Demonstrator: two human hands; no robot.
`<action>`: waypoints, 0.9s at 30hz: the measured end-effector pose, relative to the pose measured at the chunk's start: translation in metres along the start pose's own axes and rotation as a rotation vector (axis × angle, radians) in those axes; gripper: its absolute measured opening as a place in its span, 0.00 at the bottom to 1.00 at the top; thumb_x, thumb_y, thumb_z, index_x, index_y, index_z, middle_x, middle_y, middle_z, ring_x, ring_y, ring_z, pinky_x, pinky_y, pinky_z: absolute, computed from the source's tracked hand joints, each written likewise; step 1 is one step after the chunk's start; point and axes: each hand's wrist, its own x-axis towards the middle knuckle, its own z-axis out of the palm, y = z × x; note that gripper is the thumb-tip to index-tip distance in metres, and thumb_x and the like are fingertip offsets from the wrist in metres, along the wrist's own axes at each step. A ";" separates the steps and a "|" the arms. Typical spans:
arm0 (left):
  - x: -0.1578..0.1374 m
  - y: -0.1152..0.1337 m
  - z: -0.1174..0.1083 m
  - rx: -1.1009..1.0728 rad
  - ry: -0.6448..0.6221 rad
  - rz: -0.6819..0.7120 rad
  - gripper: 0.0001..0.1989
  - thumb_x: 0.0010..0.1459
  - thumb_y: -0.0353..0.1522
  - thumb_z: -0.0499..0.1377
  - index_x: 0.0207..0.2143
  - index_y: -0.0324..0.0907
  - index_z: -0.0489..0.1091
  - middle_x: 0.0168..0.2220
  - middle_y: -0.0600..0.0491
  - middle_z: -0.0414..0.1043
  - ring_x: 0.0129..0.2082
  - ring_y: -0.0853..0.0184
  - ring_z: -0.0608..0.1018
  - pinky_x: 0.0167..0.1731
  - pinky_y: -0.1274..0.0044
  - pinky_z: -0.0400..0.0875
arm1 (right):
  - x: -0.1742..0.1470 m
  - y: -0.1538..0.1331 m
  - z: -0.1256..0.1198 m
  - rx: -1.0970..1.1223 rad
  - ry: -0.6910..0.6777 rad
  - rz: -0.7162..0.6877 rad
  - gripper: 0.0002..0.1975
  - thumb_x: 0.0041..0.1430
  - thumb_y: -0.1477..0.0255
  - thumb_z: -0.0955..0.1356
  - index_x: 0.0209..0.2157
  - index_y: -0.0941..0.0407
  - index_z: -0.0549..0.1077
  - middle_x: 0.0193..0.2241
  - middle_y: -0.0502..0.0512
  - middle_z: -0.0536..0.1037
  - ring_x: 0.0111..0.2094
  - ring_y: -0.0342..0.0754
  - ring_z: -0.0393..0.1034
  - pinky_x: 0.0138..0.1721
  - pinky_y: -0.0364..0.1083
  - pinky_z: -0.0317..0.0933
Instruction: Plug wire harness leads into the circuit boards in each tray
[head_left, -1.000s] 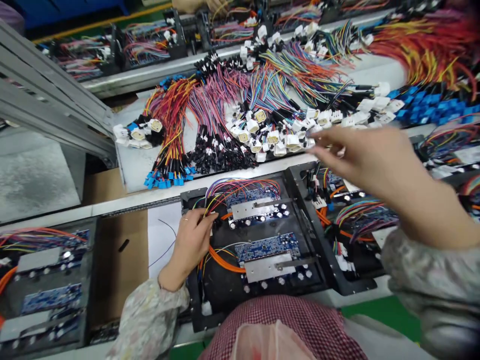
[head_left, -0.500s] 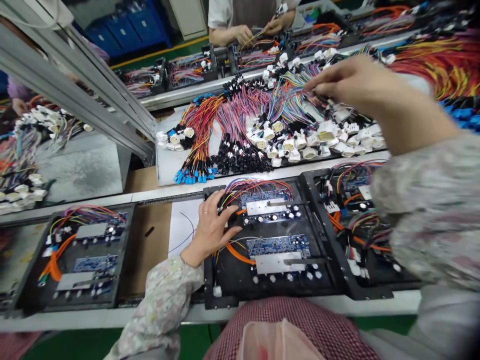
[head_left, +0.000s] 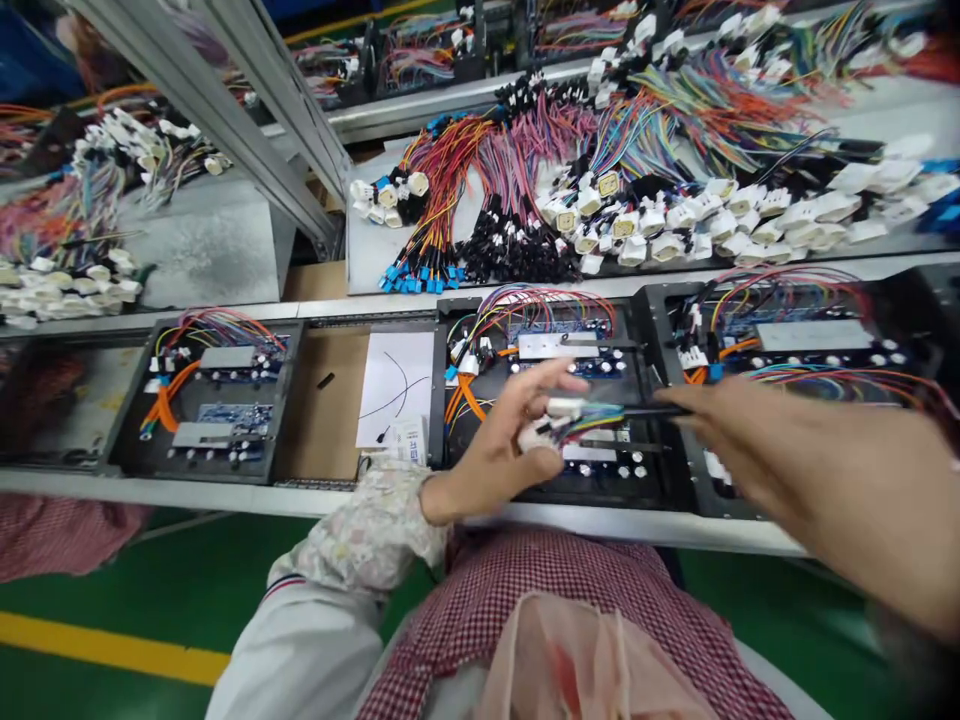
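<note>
A wire harness (head_left: 596, 414) with white connectors, several coloured wires and a black sleeve stretches between my hands. My left hand (head_left: 495, 445) has its thumb and fingers around the white connectors. On the sleeve's other side, my right hand (head_left: 795, 490) pinches the black end, partly blurred. Both are held above a black tray (head_left: 679, 485) with two blue circuit boards inside. The upper board (head_left: 559, 346) shows a metal plate and looping wires; the harness and my left hand partly cover the lower board (head_left: 600, 455). Orange wires (head_left: 471, 395) lie left of my left hand's fingers.
Bundles of harnesses (head_left: 517, 150) with many white connectors (head_left: 667, 245) lie on the shelf behind. Another tray with boards (head_left: 206, 400) stands left, past a sheet of white paper (head_left: 382, 390). A metal post (head_left: 277, 130) rises at the back left.
My right hand has come back from the harness pile with a wire harness. My left hand has left the tray's upper wires and now grips the connectors. The view has tilted down.
</note>
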 end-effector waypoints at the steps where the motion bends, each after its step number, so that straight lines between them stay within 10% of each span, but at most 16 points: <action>1: -0.006 -0.003 0.007 -0.004 0.030 -0.031 0.28 0.63 0.50 0.55 0.61 0.48 0.60 0.51 0.44 0.69 0.38 0.64 0.76 0.35 0.72 0.74 | -0.007 -0.013 0.008 -0.004 -0.035 -0.066 0.16 0.65 0.58 0.61 0.41 0.44 0.79 0.31 0.54 0.82 0.23 0.51 0.74 0.17 0.50 0.58; 6: -0.031 -0.028 0.010 0.122 0.230 -0.170 0.18 0.65 0.45 0.56 0.51 0.44 0.67 0.40 0.50 0.67 0.37 0.66 0.71 0.40 0.72 0.69 | -0.033 -0.045 0.053 0.147 -0.113 -0.144 0.13 0.67 0.67 0.61 0.40 0.52 0.78 0.29 0.54 0.81 0.24 0.50 0.76 0.22 0.48 0.65; 10: -0.040 -0.029 0.001 0.032 0.329 -0.207 0.23 0.60 0.48 0.60 0.51 0.46 0.66 0.42 0.49 0.68 0.39 0.65 0.73 0.38 0.72 0.71 | -0.043 -0.050 0.073 0.517 -0.170 0.070 0.13 0.67 0.65 0.63 0.41 0.53 0.78 0.29 0.54 0.81 0.29 0.49 0.77 0.30 0.47 0.68; 14: -0.037 -0.020 -0.001 -0.219 0.055 -0.236 0.38 0.50 0.54 0.65 0.59 0.50 0.64 0.54 0.43 0.68 0.46 0.57 0.77 0.40 0.66 0.77 | -0.038 -0.056 0.080 0.943 -0.353 0.364 0.17 0.68 0.60 0.61 0.39 0.52 0.78 0.17 0.47 0.71 0.16 0.43 0.64 0.19 0.43 0.59; 16: -0.033 -0.018 0.000 -0.136 -0.071 -0.250 0.30 0.53 0.49 0.66 0.55 0.49 0.70 0.59 0.43 0.67 0.54 0.53 0.74 0.50 0.62 0.74 | -0.032 -0.058 0.083 1.040 -0.501 0.341 0.18 0.68 0.59 0.60 0.38 0.53 0.78 0.17 0.47 0.72 0.15 0.42 0.62 0.19 0.42 0.59; 20: -0.027 -0.021 -0.004 -0.001 0.107 -0.311 0.13 0.67 0.41 0.55 0.42 0.45 0.77 0.48 0.46 0.77 0.44 0.61 0.80 0.47 0.66 0.76 | -0.023 -0.053 0.091 0.840 -0.523 0.300 0.16 0.67 0.63 0.61 0.39 0.53 0.79 0.26 0.52 0.81 0.27 0.46 0.73 0.29 0.44 0.65; 27: -0.022 -0.019 -0.015 -0.146 0.189 -0.432 0.11 0.59 0.38 0.64 0.40 0.40 0.77 0.40 0.49 0.78 0.28 0.72 0.78 0.24 0.82 0.76 | -0.018 -0.044 0.095 0.730 -0.491 0.189 0.13 0.63 0.63 0.66 0.36 0.53 0.81 0.30 0.51 0.82 0.23 0.43 0.70 0.24 0.43 0.61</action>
